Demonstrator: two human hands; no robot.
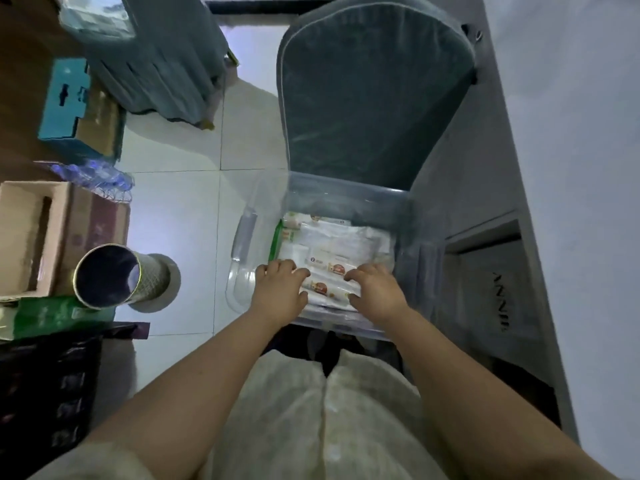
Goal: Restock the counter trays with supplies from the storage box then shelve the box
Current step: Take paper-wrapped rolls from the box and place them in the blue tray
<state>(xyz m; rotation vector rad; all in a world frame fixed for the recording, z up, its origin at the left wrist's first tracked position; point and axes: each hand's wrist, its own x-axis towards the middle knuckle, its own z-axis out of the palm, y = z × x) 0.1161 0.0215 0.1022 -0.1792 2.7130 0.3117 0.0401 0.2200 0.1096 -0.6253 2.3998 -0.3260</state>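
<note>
A clear plastic storage box (346, 199) sits on the seat of a grey-blue padded chair (374, 95) right in front of me. Inside it lie several white supply packets (341, 245) with red-and-orange labels, plus a green-edged pack at the left. My left hand (282, 289) and my right hand (375, 289) both reach into the near end of the box. Each one curls its fingers over an end of the same small stack of packets (327, 284). The underside of that stack is hidden.
A metal waste bin (110, 277) stands on the white tiled floor at my left. Cardboard boxes (31, 233), a teal box (67, 98) and a green pack crowd the left edge. A second draped chair (162, 57) is behind. A grey cabinet (485, 289) stands at the right.
</note>
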